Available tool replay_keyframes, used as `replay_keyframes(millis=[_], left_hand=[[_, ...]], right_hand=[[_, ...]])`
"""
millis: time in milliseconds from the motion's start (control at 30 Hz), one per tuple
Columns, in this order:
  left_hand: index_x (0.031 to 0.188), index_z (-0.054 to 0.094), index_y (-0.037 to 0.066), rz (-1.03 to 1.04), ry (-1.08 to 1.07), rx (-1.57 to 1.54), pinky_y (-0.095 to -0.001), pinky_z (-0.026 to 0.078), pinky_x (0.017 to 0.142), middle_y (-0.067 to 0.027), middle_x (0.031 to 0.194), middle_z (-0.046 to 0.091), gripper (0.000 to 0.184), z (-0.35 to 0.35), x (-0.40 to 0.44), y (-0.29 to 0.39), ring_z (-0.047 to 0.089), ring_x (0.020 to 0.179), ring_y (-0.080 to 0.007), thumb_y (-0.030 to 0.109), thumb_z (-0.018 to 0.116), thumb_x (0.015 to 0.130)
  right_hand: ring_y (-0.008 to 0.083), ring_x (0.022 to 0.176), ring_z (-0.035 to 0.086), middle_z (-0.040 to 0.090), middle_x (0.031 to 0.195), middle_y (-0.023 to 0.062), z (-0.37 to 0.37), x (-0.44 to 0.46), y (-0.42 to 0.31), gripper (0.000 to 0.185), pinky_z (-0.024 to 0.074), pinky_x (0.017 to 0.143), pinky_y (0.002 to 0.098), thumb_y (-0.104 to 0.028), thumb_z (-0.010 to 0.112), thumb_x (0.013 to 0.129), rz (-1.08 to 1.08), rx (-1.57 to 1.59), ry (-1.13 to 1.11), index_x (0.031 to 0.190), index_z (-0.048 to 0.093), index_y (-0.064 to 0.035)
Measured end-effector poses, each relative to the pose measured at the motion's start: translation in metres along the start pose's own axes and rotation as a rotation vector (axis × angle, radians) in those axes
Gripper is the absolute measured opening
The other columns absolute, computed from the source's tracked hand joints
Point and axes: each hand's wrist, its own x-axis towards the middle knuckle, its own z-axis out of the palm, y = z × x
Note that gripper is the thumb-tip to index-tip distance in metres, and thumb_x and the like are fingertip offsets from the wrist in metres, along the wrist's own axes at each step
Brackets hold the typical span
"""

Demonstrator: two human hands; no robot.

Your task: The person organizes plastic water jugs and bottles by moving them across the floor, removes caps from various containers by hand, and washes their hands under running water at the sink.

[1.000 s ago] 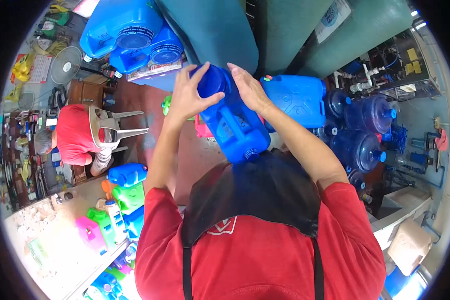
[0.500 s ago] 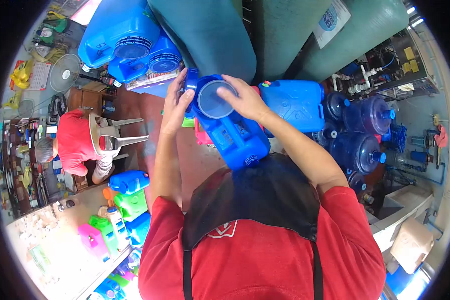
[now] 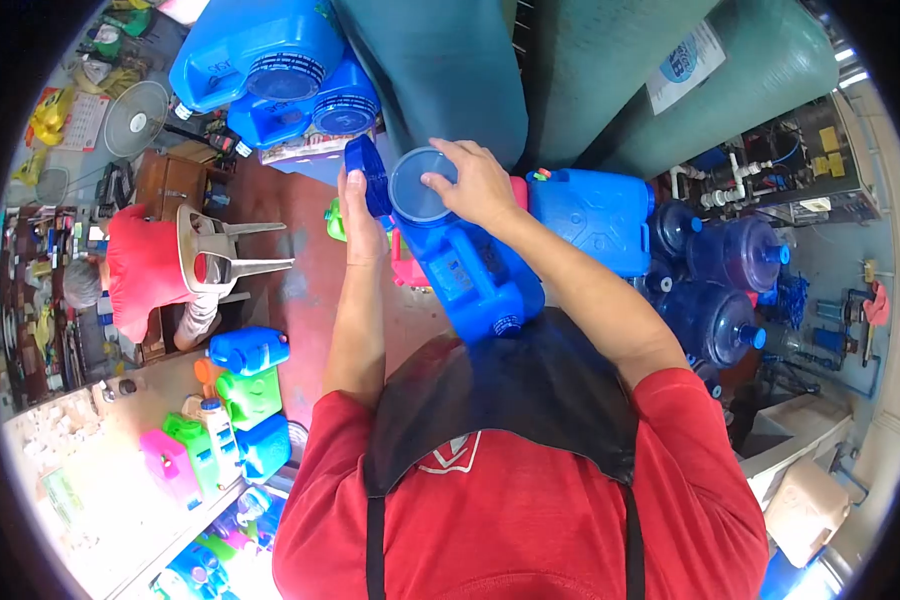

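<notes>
A blue water jug [image 3: 467, 272] leans in front of me, its lower end near my black apron [image 3: 510, 385]. At its wide upper end is a round translucent disc [image 3: 410, 195]. My right hand [image 3: 480, 187] grips the disc's right edge, thumb on its face and fingers behind. Just left of the disc, my left hand [image 3: 364, 228] holds a blue ring cap [image 3: 358, 158] upright, edge towards me. Part of the left fingers is hidden behind the ring cap. Whether the disc touches the jug's mouth, I cannot tell.
Blue jugs [image 3: 260, 60] stand at the upper left, and another blue jug [image 3: 590, 220] is to the right. Large green tanks [image 3: 440, 70] rise ahead. Round water bottles [image 3: 715, 320] are stacked at right. A person in a red shirt [image 3: 145, 265] sits at left on a chair [image 3: 205, 240].
My left hand has turned and moved slightly left with the ring cap, which now shows more of its inside. The seated person has leaned a little. The camera view has shifted slightly.
</notes>
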Motion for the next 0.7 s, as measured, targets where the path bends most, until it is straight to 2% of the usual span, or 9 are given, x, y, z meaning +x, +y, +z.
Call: replay_keyframes(millis=[233,400,467,500,533,567,600,633,700], left_hand=[[0.147,0.038,0.001,0.123,-0.147,0.23,-0.0368,0.033,0.112,-0.0156,0.142,0.046,0.063,0.01,-0.003,-0.002,0.045,0.13,-0.0264,0.033,0.057,0.096],[0.145,0.041,0.0,0.166,-0.196,0.387,-0.0385,0.036,0.11,-0.0171,0.139,0.046,0.065,0.004,0.002,-0.004,0.045,0.13,-0.0272,0.026,0.065,0.091],[0.144,0.042,0.0,0.16,-0.208,0.401,-0.0394,0.037,0.11,-0.0182,0.137,0.046,0.068,0.013,0.001,0.012,0.046,0.129,-0.0284,0.028,0.069,0.088],[0.144,0.042,0.0,0.24,-0.236,0.676,-0.0407,0.038,0.109,-0.0194,0.136,0.047,0.075,0.021,-0.005,0.025,0.047,0.128,-0.0305,0.032,0.074,0.084],[0.143,0.043,0.0,0.318,-0.264,0.95,-0.0419,0.039,0.108,-0.0206,0.134,0.047,0.082,0.027,-0.008,0.032,0.047,0.126,-0.0325,0.036,0.079,0.079],[0.143,0.046,0.002,0.434,-0.309,1.028,-0.0452,0.04,0.106,-0.0227,0.129,0.048,0.092,0.025,-0.004,0.027,0.047,0.122,-0.0371,0.042,0.085,0.07],[0.143,0.046,0.002,0.43,-0.321,1.023,-0.0452,0.04,0.106,-0.0227,0.129,0.048,0.092,0.023,-0.003,0.023,0.047,0.122,-0.0371,0.042,0.085,0.07],[0.142,0.047,0.003,0.493,-0.336,1.131,-0.0466,0.04,0.105,-0.0231,0.129,0.048,0.092,0.026,-0.006,0.023,0.047,0.121,-0.0382,0.043,0.085,0.068],[0.139,0.053,0.006,0.595,-0.395,1.299,-0.0504,0.04,0.102,-0.025,0.129,0.048,0.091,0.03,-0.007,0.023,0.046,0.119,-0.0412,0.046,0.085,0.064]], right_hand=[[0.0374,0.121,0.054,0.058,0.133,0.0164,0.01,-0.003,0.001,0.059,0.0456,0.102,0.0425,-0.027,0.073,0.085,-0.074,-0.11,0.006,0.139,0.055,-0.013],[0.0424,0.125,0.051,0.052,0.14,0.0195,0.014,-0.003,0.002,0.065,0.0432,0.106,0.0436,-0.027,0.072,0.086,0.017,-0.025,-0.079,0.144,0.049,-0.0115],[0.0406,0.132,0.045,0.046,0.145,0.0217,0.015,0.005,0.003,0.067,0.0392,0.11,0.0441,-0.034,0.068,0.09,0.233,0.122,-0.06,0.147,0.044,-0.011],[0.0418,0.135,0.042,0.044,0.146,0.0258,0.026,0.007,0.019,0.072,0.0359,0.113,0.0431,-0.035,0.067,0.091,0.324,0.241,-0.111,0.152,0.036,-0.0106],[0.0418,0.135,0.042,0.044,0.146,0.0258,0.031,0.01,0.032,0.072,0.0359,0.113,0.0431,-0.035,0.067,0.091,0.326,0.238,-0.105,0.152,0.036,-0.0106],[0.0399,0.136,0.042,0.043,0.147,0.0248,0.032,0.013,0.04,0.073,0.0346,0.113,0.0416,-0.034,0.066,0.092,0.282,0.331,-0.155,0.153,0.034,-0.0093],[0.038,0.138,0.042,0.043,0.148,0.0238,0.032,0.011,0.05,0.074,0.0333,0.114,0.04,-0.033,0.064,0.093,0.243,0.424,-0.205,0.154,0.031,-0.008],[0.0324,0.14,0.039,0.043,0.15,0.02,0.012,0.009,0.031,0.068,0.0314,0.114,0.0385,-0.033,0.059,0.095,0.492,0.958,-0.273,0.153,0.034,-0.008],[0.0299,0.141,0.038,0.043,0.151,0.0181,0.001,0.001,0.042,0.065,0.0311,0.114,0.0368,-0.033,0.057,0.095,0.505,1.116,-0.193,0.152,0.037,-0.0075]])
